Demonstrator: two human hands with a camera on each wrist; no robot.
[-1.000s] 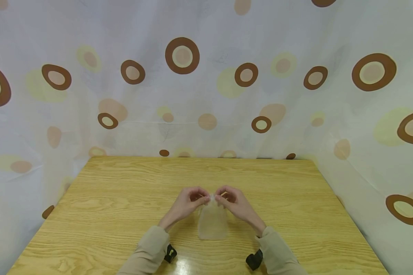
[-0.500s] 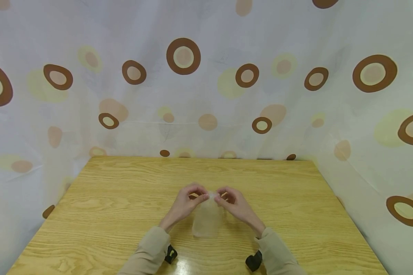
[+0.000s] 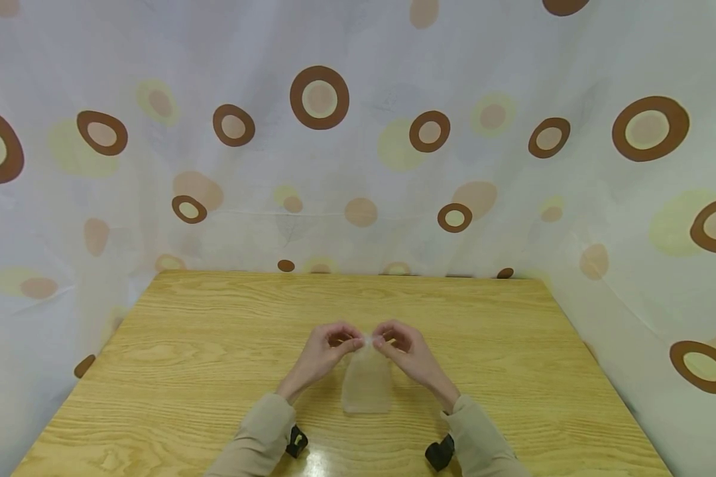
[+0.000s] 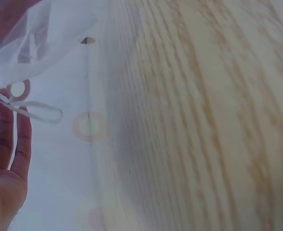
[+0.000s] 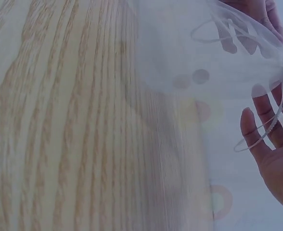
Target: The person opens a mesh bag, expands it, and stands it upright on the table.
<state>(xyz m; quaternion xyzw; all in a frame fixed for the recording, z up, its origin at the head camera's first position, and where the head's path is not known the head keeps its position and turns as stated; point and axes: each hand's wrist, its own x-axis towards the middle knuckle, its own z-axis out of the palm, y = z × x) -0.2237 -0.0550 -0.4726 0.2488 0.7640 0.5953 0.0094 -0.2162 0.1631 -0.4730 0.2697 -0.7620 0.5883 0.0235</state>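
Observation:
A sheer white mesh drawstring pouch [image 3: 366, 387] hangs from its gathered neck above the table, its bottom edge toward the person. My left hand [image 3: 331, 346] pinches the neck from the left with thumb and forefinger. From the right, my right hand [image 3: 404, 348] pinches the same gathered top, the fingertips of both hands nearly meeting. A thin white cord loop [image 4: 45, 113] sticks out at the neck in the left wrist view. Another cord loop [image 5: 264, 134] crosses the right hand's fingers in the right wrist view. The pouch is see-through, and no contents show in it.
The wooden table [image 3: 215, 318] spreads out on all sides under the hands. A white curtain with brown rings [image 3: 358, 165] stands behind and along both sides. Black wrist cameras [image 3: 440, 452] sit under both beige cuffs.
The pouch's body swung left half a second ago and hangs near the middle again now. Both hands kept their pinch at the neck and shifted only slightly.

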